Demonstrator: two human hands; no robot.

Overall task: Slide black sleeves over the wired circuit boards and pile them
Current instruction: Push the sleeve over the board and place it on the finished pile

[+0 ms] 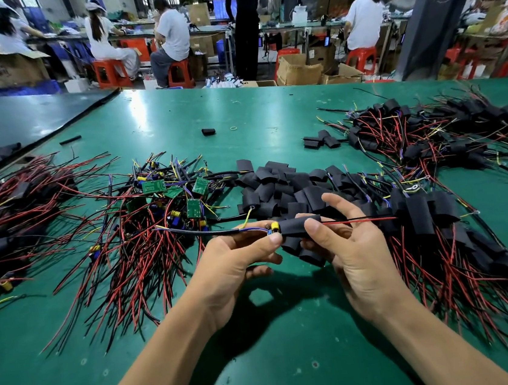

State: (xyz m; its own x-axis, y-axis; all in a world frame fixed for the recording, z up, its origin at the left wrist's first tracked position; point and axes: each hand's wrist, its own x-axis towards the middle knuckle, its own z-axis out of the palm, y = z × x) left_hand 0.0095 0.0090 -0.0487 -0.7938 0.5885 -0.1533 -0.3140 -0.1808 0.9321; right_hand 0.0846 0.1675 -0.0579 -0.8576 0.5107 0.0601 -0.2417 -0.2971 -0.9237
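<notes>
While workers sit on red plastic stools (180,74) in the workshop behind, the glossy green worktable (237,115) carries a tangle of bare green circuit boards with red and black wires (164,196) at left, loose black tube sleeves (277,183) in the middle and a pile of sleeved boards (432,213) at right. The right hand (351,254) grips one black sleeve (297,227) between thumb and curled fingers. The left hand (236,267) pinches the wired board's yellow-capped end (274,226) at the sleeve's left mouth.
</notes>
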